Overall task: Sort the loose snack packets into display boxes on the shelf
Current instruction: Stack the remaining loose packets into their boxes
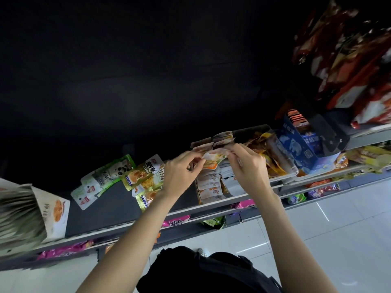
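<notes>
Hands both pinching one snack packet [213, 159], left hand [179, 172] and right hand [246, 166], over white display box [209, 187] mid shelf [211, 210] front edge; next: slot into row, then loose packets [127, 178] leftward.

Both forearms are bare to the elbows, no sleeves, watch or rings showing. A black top [211, 271] covers the torso below; a white shoe [203, 251] peeks out.

Your bare left hand [179, 172] and bare right hand [247, 166] reach forward, arms outstretched, fingers curled and pinching, fingertips nearly meeting
</notes>
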The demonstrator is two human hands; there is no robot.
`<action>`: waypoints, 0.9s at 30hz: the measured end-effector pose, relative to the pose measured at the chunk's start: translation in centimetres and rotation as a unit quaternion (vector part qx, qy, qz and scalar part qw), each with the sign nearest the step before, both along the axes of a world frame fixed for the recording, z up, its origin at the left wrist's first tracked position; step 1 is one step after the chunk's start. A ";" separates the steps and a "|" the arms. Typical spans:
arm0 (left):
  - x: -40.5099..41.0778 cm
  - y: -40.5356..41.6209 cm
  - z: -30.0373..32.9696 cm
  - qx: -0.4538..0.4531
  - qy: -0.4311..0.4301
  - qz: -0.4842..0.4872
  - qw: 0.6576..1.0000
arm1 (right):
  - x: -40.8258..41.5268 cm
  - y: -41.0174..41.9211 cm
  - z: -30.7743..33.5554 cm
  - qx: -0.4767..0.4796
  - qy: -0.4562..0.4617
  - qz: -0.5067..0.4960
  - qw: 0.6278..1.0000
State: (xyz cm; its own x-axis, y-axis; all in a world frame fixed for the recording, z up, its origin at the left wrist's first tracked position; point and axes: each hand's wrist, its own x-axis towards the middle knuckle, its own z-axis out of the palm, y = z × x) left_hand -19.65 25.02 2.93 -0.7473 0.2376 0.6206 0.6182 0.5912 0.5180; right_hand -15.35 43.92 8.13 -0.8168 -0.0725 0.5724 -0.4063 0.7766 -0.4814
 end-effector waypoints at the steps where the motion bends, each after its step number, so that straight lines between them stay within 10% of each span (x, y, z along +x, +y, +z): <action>1: -0.1 0.0 0.4 0.012 0.003 -0.002 1.000 | 0.0 0.0 0.3 -0.016 0.007 -0.001 1.000; 27: -2.6 -0.7 -0.9 -0.147 -0.146 0.082 0.975 | -4.6 -2.7 -2.2 0.133 -0.079 0.049 0.987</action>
